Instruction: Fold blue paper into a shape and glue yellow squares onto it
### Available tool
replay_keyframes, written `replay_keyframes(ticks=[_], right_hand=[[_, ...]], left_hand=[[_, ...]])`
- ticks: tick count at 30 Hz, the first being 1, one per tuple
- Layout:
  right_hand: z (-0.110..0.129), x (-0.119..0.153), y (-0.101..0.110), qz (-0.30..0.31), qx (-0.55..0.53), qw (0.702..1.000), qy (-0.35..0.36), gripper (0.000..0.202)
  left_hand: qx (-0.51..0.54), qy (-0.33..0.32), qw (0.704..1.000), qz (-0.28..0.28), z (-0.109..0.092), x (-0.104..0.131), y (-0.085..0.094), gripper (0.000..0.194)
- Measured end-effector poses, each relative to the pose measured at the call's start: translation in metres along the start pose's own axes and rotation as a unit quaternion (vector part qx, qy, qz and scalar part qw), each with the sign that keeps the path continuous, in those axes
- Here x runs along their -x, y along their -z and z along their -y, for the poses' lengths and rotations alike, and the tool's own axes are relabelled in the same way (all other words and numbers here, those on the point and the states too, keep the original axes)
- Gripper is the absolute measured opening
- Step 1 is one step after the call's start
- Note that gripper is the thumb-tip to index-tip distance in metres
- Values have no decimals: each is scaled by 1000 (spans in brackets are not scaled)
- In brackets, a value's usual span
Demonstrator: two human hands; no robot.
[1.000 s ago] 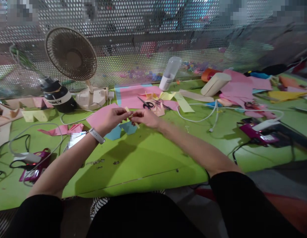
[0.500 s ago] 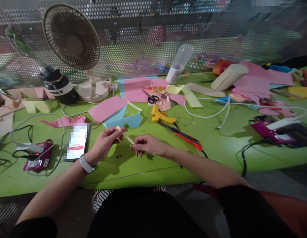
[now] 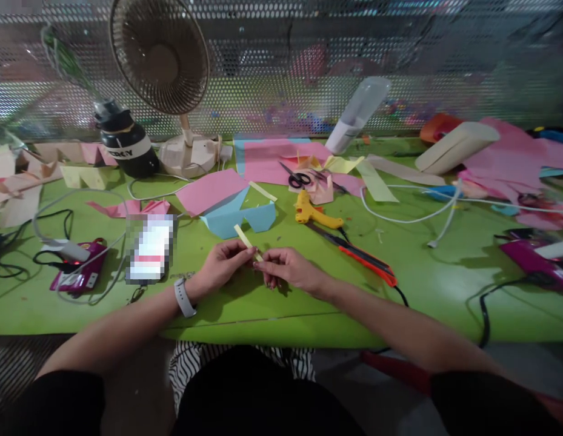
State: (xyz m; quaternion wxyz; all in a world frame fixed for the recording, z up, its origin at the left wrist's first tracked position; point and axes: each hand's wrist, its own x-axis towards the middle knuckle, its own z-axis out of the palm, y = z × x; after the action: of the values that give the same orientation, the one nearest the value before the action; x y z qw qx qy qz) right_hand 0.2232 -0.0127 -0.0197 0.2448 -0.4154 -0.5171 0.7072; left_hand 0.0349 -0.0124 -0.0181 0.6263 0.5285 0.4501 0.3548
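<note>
A narrow pale yellow paper strip [image 3: 243, 235] is pinched between my two hands over the green table. My left hand [image 3: 227, 261], with a white watch band at the wrist, grips the strip near its middle. The strip's lower end sits in the closed fingertips of my right hand [image 3: 288, 270], and the hands are nearly touching. Just beyond them lies a folded light blue paper piece [image 3: 240, 219]. A yellow glue gun [image 3: 315, 213] and an orange and black cutter [image 3: 365, 259] rest to the right of the hands.
A phone [image 3: 151, 248] and a purple power strip [image 3: 83, 266] lie at the left. Behind are a fan [image 3: 160, 63], a black bottle [image 3: 129, 148], scissors [image 3: 299, 179] and pink paper [image 3: 213, 191]. White cables cross the right side.
My hands have come closer together along the strip, the left one sliding nearer to the right. The whole view has shifted, so the table's objects appear further right.
</note>
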Motion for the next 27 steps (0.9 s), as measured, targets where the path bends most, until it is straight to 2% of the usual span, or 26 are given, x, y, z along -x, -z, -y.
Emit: replay_keyframes(ticks=[6,15,19,27], right_hand=[[-3,1,0,1,12,1000,6,41],[-6,3,2,-2,24,999,38,37],[-7,4,3,-2,20,999,34,32],[-9,5,5,8,25,999,36,31]], left_hand=[[-41,-29,998,-31,7,3,6,30],[-57,-51,995,-63,3,-2,5,25],[-58,-66,994,-59,1,-2,5,22],[-45,-54,996,-52,2,-4,4,21]])
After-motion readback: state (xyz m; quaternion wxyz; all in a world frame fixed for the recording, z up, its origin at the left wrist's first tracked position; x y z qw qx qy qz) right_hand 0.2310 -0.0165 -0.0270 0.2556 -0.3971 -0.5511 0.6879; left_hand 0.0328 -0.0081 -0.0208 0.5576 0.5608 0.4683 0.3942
